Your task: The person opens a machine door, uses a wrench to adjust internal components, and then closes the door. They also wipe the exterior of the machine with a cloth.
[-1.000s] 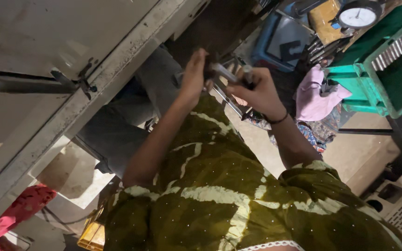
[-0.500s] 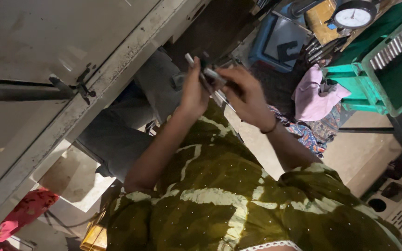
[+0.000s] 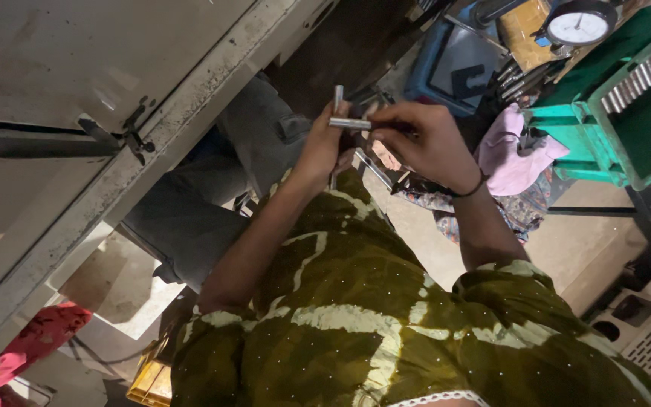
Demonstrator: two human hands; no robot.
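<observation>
Fingers: both sets look curled shut on my screen, left hand (image 3: 324, 147) wrapped around a short metal rod (image 3: 349, 123), right hand (image 3: 425, 139) pinching the rod's other end.
Rod: lies level between the two hands, with a second steel pin (image 3: 337, 98) upright at its 12 o'clock (whether the two pieces join I cannot tell).
Sleeves: olive patterned fabric (image 3: 356, 316) nearest me.
Farther, 3 o'clock: pink cloth (image 3: 518, 154), then green metal frame (image 3: 604, 120).
Farthest, 1 o'clock: round dial gauge (image 3: 580, 24).

rods (image 3: 348, 122): shiny smooth metal | rag (image 3: 518, 154): pink cloth | cabinet (image 3: 77, 60): scuffed painted metal
</observation>
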